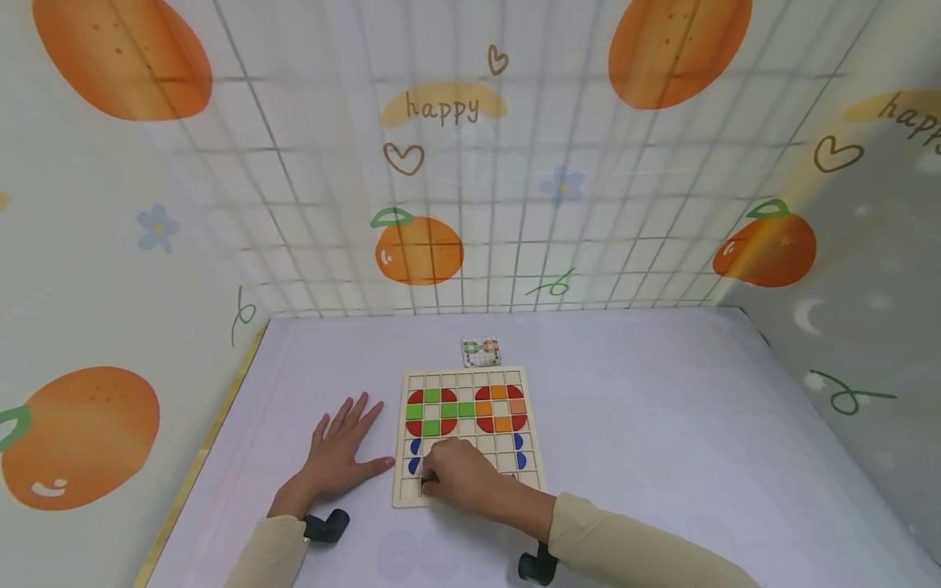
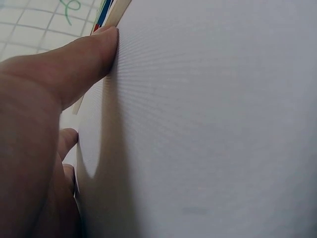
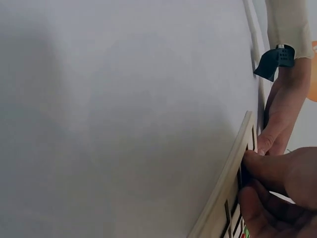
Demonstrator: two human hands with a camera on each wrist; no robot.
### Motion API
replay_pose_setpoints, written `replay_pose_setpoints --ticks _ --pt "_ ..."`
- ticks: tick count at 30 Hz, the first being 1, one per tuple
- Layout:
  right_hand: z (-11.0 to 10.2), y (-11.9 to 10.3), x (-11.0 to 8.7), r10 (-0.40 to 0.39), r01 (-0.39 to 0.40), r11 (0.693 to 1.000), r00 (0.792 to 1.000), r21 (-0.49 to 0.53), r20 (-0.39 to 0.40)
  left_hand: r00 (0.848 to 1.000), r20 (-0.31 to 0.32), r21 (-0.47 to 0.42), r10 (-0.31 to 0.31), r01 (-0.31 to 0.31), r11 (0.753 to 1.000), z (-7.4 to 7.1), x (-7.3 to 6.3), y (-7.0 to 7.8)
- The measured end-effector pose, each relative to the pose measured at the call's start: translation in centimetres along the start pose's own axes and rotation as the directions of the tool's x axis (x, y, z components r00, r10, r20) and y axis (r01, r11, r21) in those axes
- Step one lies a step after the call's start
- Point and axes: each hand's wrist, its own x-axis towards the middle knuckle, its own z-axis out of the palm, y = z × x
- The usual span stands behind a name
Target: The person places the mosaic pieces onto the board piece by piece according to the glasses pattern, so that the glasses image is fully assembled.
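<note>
A pale wooden grid board point(image 1: 408, 492) lies on the table under my right hand point(image 1: 461, 478). That hand's fingers are curled, and thumb and fingertips pinch a small dark blue piece point(image 3: 242, 175) down at the board's lower left cells; the fingers hide most of it. My left hand point(image 1: 340, 459) lies spread flat on the table left of the board, with its thumb point(image 2: 101, 47) at the board's edge. Red quarter-round and green square tiles point(image 1: 432, 395) form a ring at upper left, red and orange tiles point(image 1: 500, 392) another at upper right. Blue half-round tiles point(image 1: 415, 447) stand in both side columns.
A small pattern card point(image 1: 481, 351) with a similar coloured design lies just behind the board. White table surface point(image 1: 632, 425) extends to both sides. A printed curtain point(image 1: 566, 253) with oranges hangs behind and beside the table.
</note>
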Motion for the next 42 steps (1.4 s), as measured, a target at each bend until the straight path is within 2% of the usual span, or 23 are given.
replay_pose_setpoints --ticks 16,24,34,42 --pt "0.16 -0.07 0.11 0.033 -0.033 0.999 0.999 0.032 0.009 1.0 0.011 0.013 -0.007 0.006 1.0 0.07 0.24 -0.09" --pt "0.36 -0.2 0.17 0.001 -0.001 1.0 1.0 -0.016 -0.009 1.0 0.017 0.0 -0.013 0.013 1.0 -0.1 0.2 -0.09" --pt "0.38 -0.23 0.27 0.021 -0.021 1.0 1.0 -0.013 0.001 1.0 0.015 -0.003 -0.009 0.009 1.0 0.07 0.27 -0.36" --pt "0.48 -0.22 0.37 0.005 -0.005 1.0 1.0 -0.03 0.0 1.0 0.011 -0.006 -0.004 0.004 1.0 0.07 0.2 -0.42"
